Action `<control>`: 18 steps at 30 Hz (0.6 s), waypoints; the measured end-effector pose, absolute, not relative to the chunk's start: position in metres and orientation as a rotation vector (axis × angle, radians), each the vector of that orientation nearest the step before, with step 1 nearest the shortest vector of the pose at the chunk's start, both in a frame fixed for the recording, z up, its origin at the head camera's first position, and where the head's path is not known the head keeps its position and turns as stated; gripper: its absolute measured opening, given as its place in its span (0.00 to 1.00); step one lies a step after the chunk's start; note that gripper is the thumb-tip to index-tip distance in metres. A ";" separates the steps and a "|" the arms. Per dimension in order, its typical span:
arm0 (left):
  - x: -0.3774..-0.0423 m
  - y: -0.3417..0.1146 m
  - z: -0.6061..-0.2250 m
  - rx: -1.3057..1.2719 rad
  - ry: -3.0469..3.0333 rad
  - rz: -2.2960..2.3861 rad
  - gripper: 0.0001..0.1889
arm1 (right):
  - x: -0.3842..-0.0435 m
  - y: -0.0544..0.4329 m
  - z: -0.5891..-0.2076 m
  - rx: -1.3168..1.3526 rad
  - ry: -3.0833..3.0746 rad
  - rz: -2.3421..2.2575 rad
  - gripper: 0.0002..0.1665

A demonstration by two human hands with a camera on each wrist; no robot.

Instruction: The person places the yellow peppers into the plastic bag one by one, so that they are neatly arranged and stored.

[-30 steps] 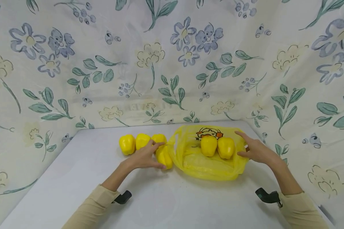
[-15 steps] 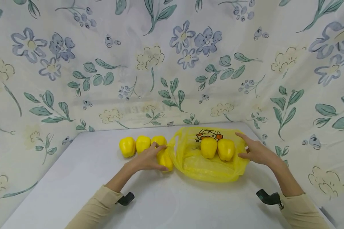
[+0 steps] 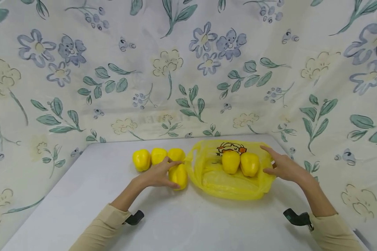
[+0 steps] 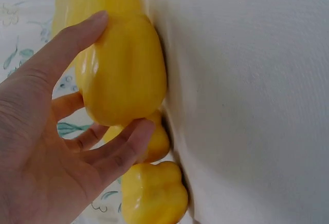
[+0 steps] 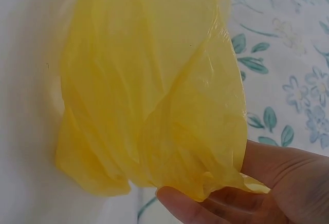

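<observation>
My left hand [image 3: 157,174] grips a yellow bell pepper [image 3: 178,177] beside the left end of a yellow plastic bag [image 3: 229,190]. In the left wrist view, the digits of that hand [image 4: 46,116] lie along opposite sides of the pepper [image 4: 123,70]. Two more yellow bell peppers [image 3: 250,164] rest at the bag, below its printed picture; whether they lie in it or on it I cannot tell. At the bag's right edge, my right hand [image 3: 284,167] holds the plastic. The right wrist view shows thin film [image 5: 195,157] between thumb and fingers of this hand [image 5: 257,193].
Several yellow bell peppers stand on the white table [image 3: 176,223]; a row of three [image 3: 141,160] is behind and left of the left hand. A flowered cloth [image 3: 163,87] hangs at the back and sides. Dark devices [image 3: 298,218] sit at both wrists.
The left hand has closed further round the pepper and shifted it slightly left, away from the bag. The right hand stays at the bag's edge.
</observation>
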State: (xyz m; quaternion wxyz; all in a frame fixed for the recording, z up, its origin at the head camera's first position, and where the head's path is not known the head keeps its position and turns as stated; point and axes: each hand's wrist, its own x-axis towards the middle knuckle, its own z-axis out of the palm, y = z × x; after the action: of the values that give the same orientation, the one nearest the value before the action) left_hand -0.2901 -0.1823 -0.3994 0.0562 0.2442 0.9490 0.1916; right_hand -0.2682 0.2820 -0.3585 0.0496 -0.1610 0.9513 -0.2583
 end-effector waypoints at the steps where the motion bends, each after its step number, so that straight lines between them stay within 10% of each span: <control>1: -0.290 -0.182 -0.400 0.747 2.877 0.576 0.48 | -0.268 0.282 -0.359 -0.489 2.897 -0.785 0.49; 18: -0.290 -0.184 -0.402 0.777 2.845 0.639 0.50 | -0.268 0.281 -0.360 -0.497 2.903 -0.774 0.49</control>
State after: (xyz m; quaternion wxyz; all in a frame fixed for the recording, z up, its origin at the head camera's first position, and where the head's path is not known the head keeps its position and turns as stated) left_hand -0.2905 -0.1840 -0.4022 0.0619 0.2569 0.9411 0.2112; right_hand -0.2678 0.2814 -0.3600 0.0481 -0.1630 0.9522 -0.2537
